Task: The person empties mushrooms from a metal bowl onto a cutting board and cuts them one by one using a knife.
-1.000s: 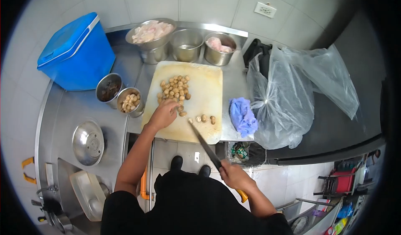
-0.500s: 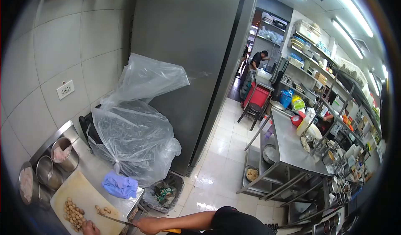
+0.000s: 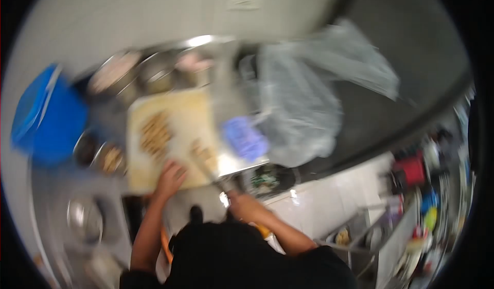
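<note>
Gripping knife (image 3: 208, 172) in right fingers (image 3: 236, 200); brown pieces (image 3: 156, 134) just beyond left fingers (image 3: 176, 167), grasp blurred, unclear.

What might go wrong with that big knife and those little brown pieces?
The knife in the right hand points toward the board, with the bare left hand nearby, so a slip might cut fingers. The brown pieces lie loose on the cutting board; a bump could send some rolling off.
</note>
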`<state>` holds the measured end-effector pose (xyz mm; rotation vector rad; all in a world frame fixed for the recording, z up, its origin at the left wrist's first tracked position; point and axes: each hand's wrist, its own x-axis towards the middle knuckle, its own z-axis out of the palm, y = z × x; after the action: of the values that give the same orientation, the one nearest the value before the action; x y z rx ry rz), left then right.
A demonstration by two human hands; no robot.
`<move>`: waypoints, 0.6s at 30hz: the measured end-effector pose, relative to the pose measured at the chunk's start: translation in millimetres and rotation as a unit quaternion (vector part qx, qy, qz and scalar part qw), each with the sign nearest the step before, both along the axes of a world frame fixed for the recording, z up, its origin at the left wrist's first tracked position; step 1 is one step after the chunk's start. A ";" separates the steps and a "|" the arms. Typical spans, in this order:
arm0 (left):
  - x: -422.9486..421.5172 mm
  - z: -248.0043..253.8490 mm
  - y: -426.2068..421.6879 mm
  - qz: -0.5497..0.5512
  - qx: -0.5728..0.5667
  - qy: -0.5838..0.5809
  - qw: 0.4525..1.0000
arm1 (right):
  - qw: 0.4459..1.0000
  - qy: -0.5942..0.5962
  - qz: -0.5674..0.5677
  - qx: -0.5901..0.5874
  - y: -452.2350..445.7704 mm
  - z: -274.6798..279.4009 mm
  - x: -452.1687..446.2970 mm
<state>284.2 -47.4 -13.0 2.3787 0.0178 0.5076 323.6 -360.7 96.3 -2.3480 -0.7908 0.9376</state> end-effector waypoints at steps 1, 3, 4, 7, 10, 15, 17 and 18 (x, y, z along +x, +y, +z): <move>-3.5 31.6 -8.3 -0.013 -0.056 0.060 0.997 | 0.997 -0.046 -0.003 0.069 -6.1 4.0 -2.7; -2.9 37.4 -15.8 0.003 -0.109 0.044 0.993 | 0.997 -0.053 0.005 0.055 -4.1 8.0 -0.9; -1.4 37.5 -16.7 -0.004 -0.115 0.024 0.993 | 0.999 -0.034 0.006 0.036 0.4 27.0 -0.9; -1.9 37.8 -22.3 0.004 -0.145 -0.007 0.989 | 0.999 -0.028 0.021 0.025 0.1 26.6 -3.2; 1.8 34.8 -24.1 0.006 -0.130 -0.023 0.991 | 0.998 -0.041 0.037 0.010 -1.9 29.7 -1.2; 2.2 33.3 -21.1 -0.003 -0.136 -0.026 0.990 | 0.996 -0.075 0.046 0.007 -2.0 29.8 -8.7; 4.0 34.4 -19.8 -0.008 -0.134 -0.026 0.991 | 0.995 -0.083 0.047 0.001 -3.2 33.0 -12.3; 3.9 35.6 -19.9 -0.010 -0.134 -0.020 0.991 | 0.995 -0.087 0.047 -0.003 -3.8 34.3 -13.9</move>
<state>288.1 -67.3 22.5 2.1039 0.0414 0.5103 309.6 -364.5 130.5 -2.4408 -0.9751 0.7820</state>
